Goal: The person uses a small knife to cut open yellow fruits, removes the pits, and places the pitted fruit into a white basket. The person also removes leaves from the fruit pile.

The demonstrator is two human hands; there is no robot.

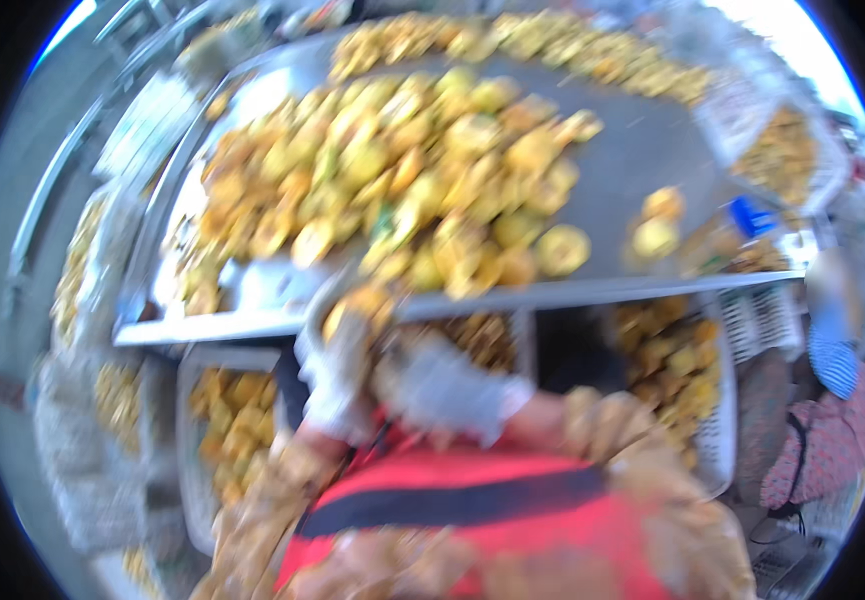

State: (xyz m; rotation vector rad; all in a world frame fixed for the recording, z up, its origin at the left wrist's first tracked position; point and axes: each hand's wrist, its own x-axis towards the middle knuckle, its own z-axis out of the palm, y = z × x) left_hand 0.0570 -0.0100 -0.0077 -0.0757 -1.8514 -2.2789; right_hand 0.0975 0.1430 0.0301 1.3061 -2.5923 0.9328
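Note:
Both hands wear whitish gloves and are close together at the near edge of a metal table (pixel 627 135). My left hand (pixel 335 352) is at a yellow-orange fruit piece (pixel 361 307), its fingers curled around it. My right hand (pixel 440 382) is just beside it, blurred; whether it holds anything cannot be made out. Beyond them a large heap of yellow, halved-looking fruit (pixel 417 165) covers the left and middle of the table. A couple of loose fruit pieces (pixel 656 236) lie farther right.
Crates of fruit stand below the table edge at left (pixel 185 450) and right (pixel 725 420). A row of fruit pieces (pixel 537 37) lines the far side. A white basket (pixel 826 165) holds cut pieces. At right, a co-worker's patterned pink sleeve (pixel 830 435) shows.

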